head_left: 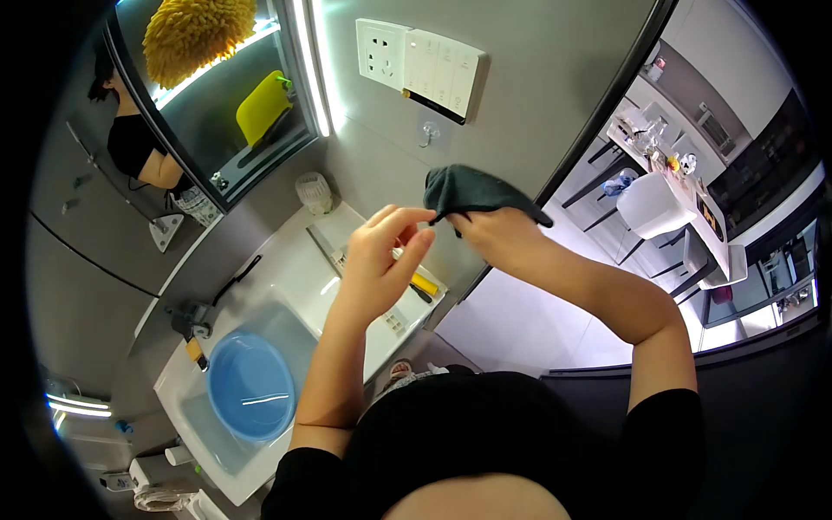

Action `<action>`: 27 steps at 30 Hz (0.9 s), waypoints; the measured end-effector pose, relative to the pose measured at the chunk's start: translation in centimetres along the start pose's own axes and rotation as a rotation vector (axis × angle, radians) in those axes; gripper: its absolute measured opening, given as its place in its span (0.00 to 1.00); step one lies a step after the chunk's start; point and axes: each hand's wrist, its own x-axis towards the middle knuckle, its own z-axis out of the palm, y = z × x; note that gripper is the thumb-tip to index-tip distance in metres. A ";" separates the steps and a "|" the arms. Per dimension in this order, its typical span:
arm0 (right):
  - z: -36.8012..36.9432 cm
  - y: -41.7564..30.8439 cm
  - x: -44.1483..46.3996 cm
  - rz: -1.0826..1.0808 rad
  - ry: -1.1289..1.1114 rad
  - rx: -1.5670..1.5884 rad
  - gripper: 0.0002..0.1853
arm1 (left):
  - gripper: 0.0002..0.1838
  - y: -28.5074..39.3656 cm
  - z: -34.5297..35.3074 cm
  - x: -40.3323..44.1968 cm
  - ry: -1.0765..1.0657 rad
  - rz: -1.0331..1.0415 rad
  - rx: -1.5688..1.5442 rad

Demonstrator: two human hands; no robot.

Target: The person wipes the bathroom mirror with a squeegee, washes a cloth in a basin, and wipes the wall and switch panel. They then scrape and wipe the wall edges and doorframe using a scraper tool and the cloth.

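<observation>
A dark grey cloth (475, 191) is held up in front of the grey wall, folded over the fingers of my right hand (496, 232). The cloth hides most of those fingers. From the left, my left hand (381, 258) reaches its lower corner, which lies between the tips of the curved index finger and thumb. Below my left hand is the white washbasin counter (290, 273). A yellow-handled tool (423, 284) lies there, partly covered by the hand.
A blue basin (251, 386) sits in the sink (299, 334) by the faucet (186, 322). A brush (196, 354) rests at the sink's edge, and a ribbed cup (314, 192) stands in the corner. Above are a socket panel (420, 68) and hook (428, 133). Through the doorway stand chairs (656, 206).
</observation>
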 end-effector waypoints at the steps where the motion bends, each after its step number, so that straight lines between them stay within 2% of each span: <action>1: 0.6 -0.2 0.2 0.001 0.001 0.001 0.15 | 0.09 -0.7 0.6 -0.3 -0.001 0.000 0.002; 3: 1.4 -0.6 1.1 -0.043 -0.163 0.176 0.12 | 0.12 -2.5 2.8 -1.1 -0.044 -0.101 0.009; 4: 2.1 -0.9 1.6 -0.029 -0.034 0.288 0.12 | 0.14 -3.6 4.4 -1.6 0.040 -0.131 -0.072; 5: 1.6 -1.2 2.4 -0.034 -0.033 0.286 0.12 | 0.17 -5.1 6.2 -2.4 0.126 -0.162 -0.154; 6: 0.8 -1.6 3.3 0.053 -0.045 0.390 0.12 | 0.27 -7.3 7.6 -3.2 0.146 -0.238 -0.275; 7: 0.4 -1.8 4.2 0.139 -0.057 0.494 0.11 | 0.27 -7.9 8.4 -3.0 0.153 -0.238 -0.274; 8: 2.3 -1.2 5.0 0.134 0.024 0.603 0.08 | 0.31 -8.2 9.2 -2.5 0.235 -0.053 -0.339; 9: 1.9 -0.8 6.1 0.208 -0.001 0.726 0.09 | 0.34 -8.6 9.5 -1.7 0.279 0.037 -0.371; 10: 1.4 -0.4 7.0 0.268 0.073 0.841 0.13 | 0.36 -9.0 9.9 -0.9 0.320 0.130 -0.399; 12: 1.6 0.5 8.4 0.342 0.164 1.010 0.20 | 0.40 -10.3 9.6 2.9 0.278 0.054 -0.388; 13: 0.7 0.6 8.7 0.399 0.101 1.135 0.19 | 0.41 -12.2 9.9 3.8 0.242 0.022 -0.384; 16: -0.4 -0.6 8.6 0.470 0.197 1.096 0.17 | 0.40 -18.9 11.7 5.2 0.154 -0.033 -0.375; 18: -1.5 -1.6 7.8 0.315 0.338 0.837 0.13 | 0.40 -21.3 12.2 6.2 0.115 -0.017 -0.264; 19: -1.3 -1.9 7.4 0.305 0.343 0.832 0.13 | 0.40 -22.6 12.3 6.6 0.111 -0.022 -0.261; 20: -1.0 -2.1 6.8 0.301 0.415 0.690 0.10 | 0.41 -23.9 12.6 6.9 0.107 -0.027 -0.259; 21: -1.0 -2.3 6.4 0.295 0.487 0.547 0.07 | 0.41 -22.5 10.9 7.6 0.160 -0.085 -0.156; 22: -1.3 -2.3 5.9 0.286 0.493 0.542 0.07 | 0.42 -21.0 9.3 8.2 0.206 -0.148 -0.054; 23: -2.5 -2.5 5.5 0.223 0.620 0.457 0.05 | 0.42 -19.4 7.6 8.9 0.247 -0.216 0.042; 24: -3.8 -2.4 5.2 0.162 0.746 0.371 0.02 | 0.42 -20.1 6.5 9.8 0.326 -0.118 0.135; 25: -4.9 -2.0 4.9 0.158 0.752 0.370 0.02 | 0.41 -20.9 5.5 11.0 0.402 -0.020 0.229; 27: -7.0 -0.9 4.5 0.103 0.930 0.081 0.02 | 0.39 -19.3 2.3 13.6 0.401 -0.066 0.042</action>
